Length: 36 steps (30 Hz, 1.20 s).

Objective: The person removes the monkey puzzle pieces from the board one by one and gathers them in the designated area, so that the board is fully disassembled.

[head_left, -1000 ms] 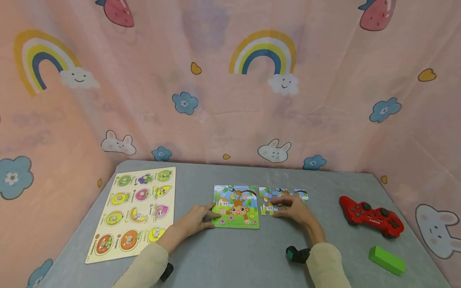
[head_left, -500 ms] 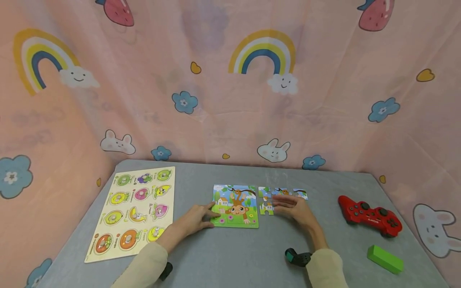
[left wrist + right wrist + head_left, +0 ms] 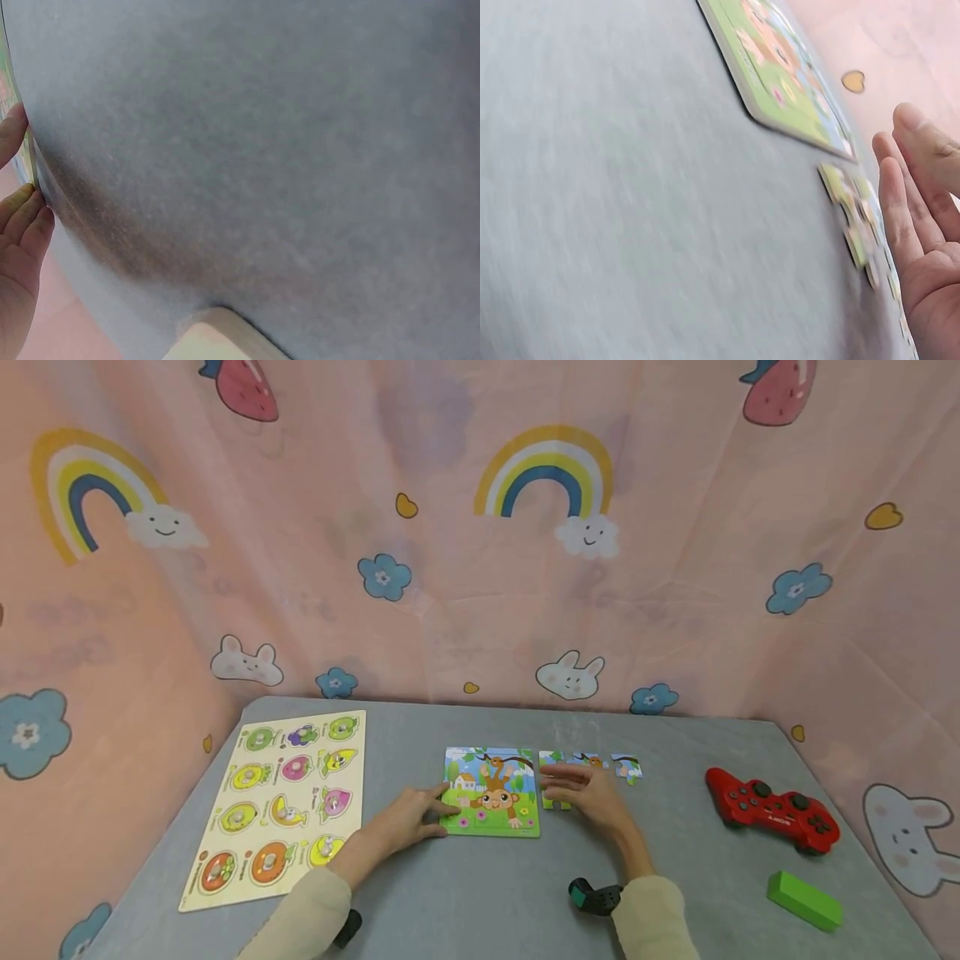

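Observation:
A square monkey picture puzzle (image 3: 491, 789) lies flat on the grey table. My left hand (image 3: 408, 820) rests at its left edge; in the left wrist view the fingertips (image 3: 28, 196) touch that edge. Just right of the puzzle is a group of loose jigsaw pieces (image 3: 552, 758), with one corner piece (image 3: 627, 766) showing past my knuckles. Over this group hovers my right hand (image 3: 588, 792), fingers extended and holding nothing, hiding the middle pieces. In the right wrist view, joined pieces (image 3: 851, 217) lie under the spread fingers (image 3: 900, 217).
To the left lies a cream fruit peg board (image 3: 277, 802). A red game controller (image 3: 772, 810) and a green block (image 3: 805, 901) sit on the right side of the table (image 3: 480, 902). A pink patterned curtain (image 3: 450, 610) hangs behind and at both sides.
My right hand has shifted left across the loose pieces, its fingers straightening, and now covers the lower left ones; more of the right-hand pieces shows. My left hand stays at the puzzle's edge.

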Each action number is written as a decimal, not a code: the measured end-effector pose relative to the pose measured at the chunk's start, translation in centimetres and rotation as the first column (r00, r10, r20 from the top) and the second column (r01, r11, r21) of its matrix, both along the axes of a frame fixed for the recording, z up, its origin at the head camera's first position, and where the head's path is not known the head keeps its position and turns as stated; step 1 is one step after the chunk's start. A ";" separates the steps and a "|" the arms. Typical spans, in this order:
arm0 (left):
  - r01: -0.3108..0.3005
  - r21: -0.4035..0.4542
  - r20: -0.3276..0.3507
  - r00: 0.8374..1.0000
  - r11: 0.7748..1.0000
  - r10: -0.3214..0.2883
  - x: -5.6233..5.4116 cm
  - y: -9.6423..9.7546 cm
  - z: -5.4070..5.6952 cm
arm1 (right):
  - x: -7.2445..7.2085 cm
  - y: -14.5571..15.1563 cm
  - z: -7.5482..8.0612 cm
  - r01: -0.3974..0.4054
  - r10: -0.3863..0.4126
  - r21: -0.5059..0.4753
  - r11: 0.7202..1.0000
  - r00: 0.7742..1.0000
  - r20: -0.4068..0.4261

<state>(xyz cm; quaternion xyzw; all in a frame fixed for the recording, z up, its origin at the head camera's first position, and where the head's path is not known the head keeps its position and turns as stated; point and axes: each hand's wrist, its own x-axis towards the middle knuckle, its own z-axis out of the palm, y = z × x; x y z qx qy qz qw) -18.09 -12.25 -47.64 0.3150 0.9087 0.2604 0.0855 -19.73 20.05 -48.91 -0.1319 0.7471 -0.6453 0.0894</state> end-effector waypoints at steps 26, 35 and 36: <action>-0.005 -0.010 0.001 1.000 1.000 0.005 0.1 0.1 0.1 | -0.7 -5.9 -0.3 0.054 -0.053 0.056 0.997 0.998 -0.018; -0.007 -0.020 -0.006 1.000 1.000 0.007 0.2 0.2 0.2 | -0.8 -6.9 -0.3 0.167 -0.172 0.193 0.967 0.985 0.010; -0.006 -0.023 -0.007 1.000 1.000 0.006 0.2 0.2 0.2 | -0.8 -7.0 -0.1 0.171 -0.178 0.210 0.963 0.984 0.013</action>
